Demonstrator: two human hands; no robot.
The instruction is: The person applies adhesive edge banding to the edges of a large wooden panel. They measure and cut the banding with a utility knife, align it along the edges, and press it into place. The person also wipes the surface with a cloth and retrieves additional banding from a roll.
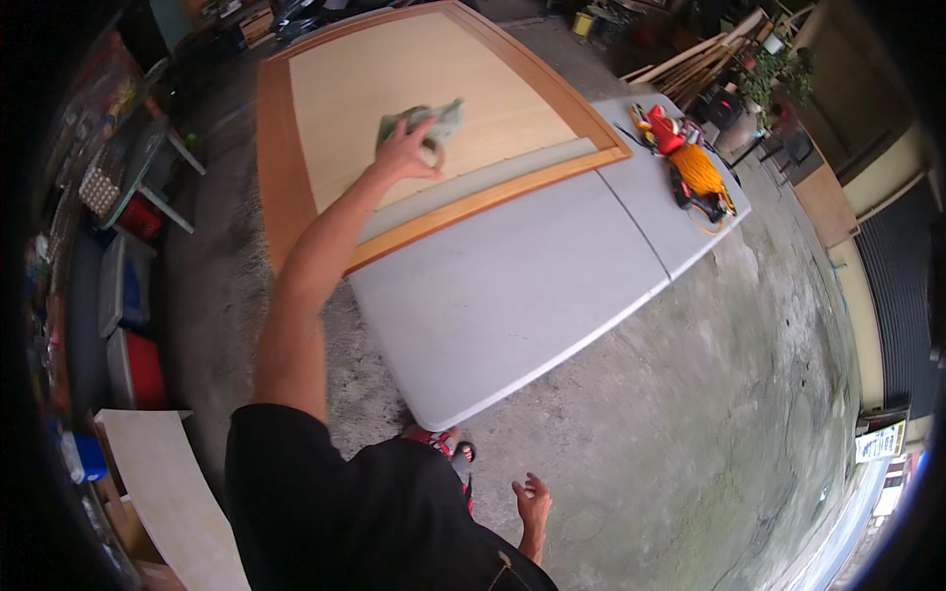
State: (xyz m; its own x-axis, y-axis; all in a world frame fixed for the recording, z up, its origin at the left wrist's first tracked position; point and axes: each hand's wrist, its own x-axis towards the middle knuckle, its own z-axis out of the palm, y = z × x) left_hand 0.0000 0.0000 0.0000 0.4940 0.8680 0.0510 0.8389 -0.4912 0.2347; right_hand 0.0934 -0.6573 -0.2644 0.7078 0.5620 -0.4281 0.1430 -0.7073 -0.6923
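A large wooden panel [365, 59] with an orange-brown frame and pale centre lies across the far part of a grey table [512, 295]. Over its pale centre my left hand [404, 153] holds a crumpled greenish cloth [443, 120], slightly blurred, with my arm stretched out. A pale strip [473, 177] runs along the near inner edge of the frame. My right hand [531, 500] is low, off the table's near edge above the concrete floor, its fingers loosely bent and apart, with nothing visible in them.
An orange coiled cord [700, 169] with red and black items lies at the table's right. Boards [680, 59] and plants [764, 79] stand behind. A small table [158, 167] and bins [128, 286] line the left. A pale board [163, 473] is at lower left.
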